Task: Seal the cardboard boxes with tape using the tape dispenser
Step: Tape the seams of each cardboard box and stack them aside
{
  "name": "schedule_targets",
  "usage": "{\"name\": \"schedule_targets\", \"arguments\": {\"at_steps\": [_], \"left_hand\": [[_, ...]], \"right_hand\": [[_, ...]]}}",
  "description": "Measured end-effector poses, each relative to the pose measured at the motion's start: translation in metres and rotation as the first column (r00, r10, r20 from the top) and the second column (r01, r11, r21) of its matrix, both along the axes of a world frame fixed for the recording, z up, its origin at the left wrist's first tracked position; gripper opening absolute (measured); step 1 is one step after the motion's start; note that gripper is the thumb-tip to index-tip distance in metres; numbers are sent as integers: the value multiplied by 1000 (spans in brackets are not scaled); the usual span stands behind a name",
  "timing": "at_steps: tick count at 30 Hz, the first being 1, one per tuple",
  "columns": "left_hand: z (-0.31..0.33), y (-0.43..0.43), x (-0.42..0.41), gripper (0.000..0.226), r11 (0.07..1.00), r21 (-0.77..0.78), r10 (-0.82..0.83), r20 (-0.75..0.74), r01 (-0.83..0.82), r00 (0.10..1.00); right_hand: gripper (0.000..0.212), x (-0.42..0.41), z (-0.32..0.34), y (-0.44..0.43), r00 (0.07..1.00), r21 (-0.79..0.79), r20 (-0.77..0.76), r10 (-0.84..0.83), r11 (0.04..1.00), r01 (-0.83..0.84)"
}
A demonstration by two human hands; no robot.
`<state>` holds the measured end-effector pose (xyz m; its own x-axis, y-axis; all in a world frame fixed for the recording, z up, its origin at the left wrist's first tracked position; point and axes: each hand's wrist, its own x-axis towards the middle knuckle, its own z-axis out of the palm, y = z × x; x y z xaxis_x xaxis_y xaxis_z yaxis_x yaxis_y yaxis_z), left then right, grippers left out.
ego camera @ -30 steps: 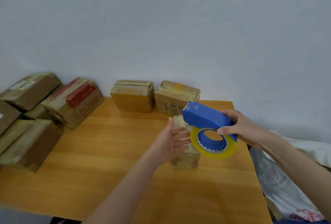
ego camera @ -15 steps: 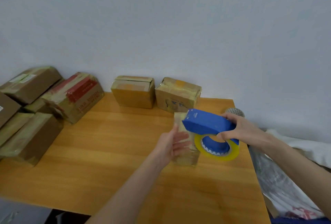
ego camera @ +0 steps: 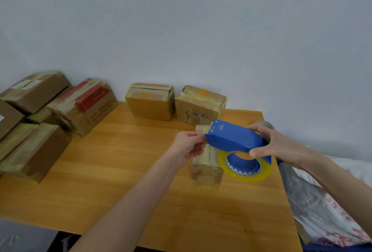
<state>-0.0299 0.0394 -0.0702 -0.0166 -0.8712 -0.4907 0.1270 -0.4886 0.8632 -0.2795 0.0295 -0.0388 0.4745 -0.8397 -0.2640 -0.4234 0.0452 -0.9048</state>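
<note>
While the right hand (ego camera: 269, 147) grips the blue tape dispenser (ego camera: 235, 137) by its body, the left hand (ego camera: 187, 147) seems to pinch the tape end (ego camera: 204, 138); flimsy, sticky stuff, probably best kept taut.

We count one tape dispenser (ego camera: 235, 138), one roll of tape (ego camera: 259, 175), one left hand (ego camera: 185, 147), one right hand (ego camera: 270, 143), one table (ego camera: 120, 171) and at least eight cardboard boxes (ego camera: 150, 107): three standing apart, the rest piled left
</note>
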Motion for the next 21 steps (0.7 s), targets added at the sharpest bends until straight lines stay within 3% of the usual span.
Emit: {"name": "schedule_targets", "arguments": {"at_steps": [4, 8, 11, 14, 18, 21], "left_hand": [[0, 1, -4, 9, 1000, -8, 22, 74, -21, 997], [2, 1, -2, 8, 999, -23, 31, 46, -30, 998], [6, 2, 3, 4, 999, -47, 3, 118, 2, 993], [7, 3, 8, 5, 996, -84, -17, 222, 37, 975], [4, 6, 5, 5, 997, -73, -7, 271, 27, 962], [2, 7, 6, 1, 999, -41, -11, 221, 21, 975]], "right_hand": [[75, 5, 6, 3, 973, -119, -224, 48, 990, -76], [70, 9, 9, 0, 860, -272, -509, 34, 942, -198], [57, 10, 4, -1, 884, -268, -466, 40, 946, -184], [64, 11, 2, 1, 934, -223, -350, 71, 962, -157], [78, 16, 1, 2, 891, -310, -452, 31, 931, -190], [74, 12, 2, 1, 885, -336, -464, 35, 918, -213]]}}
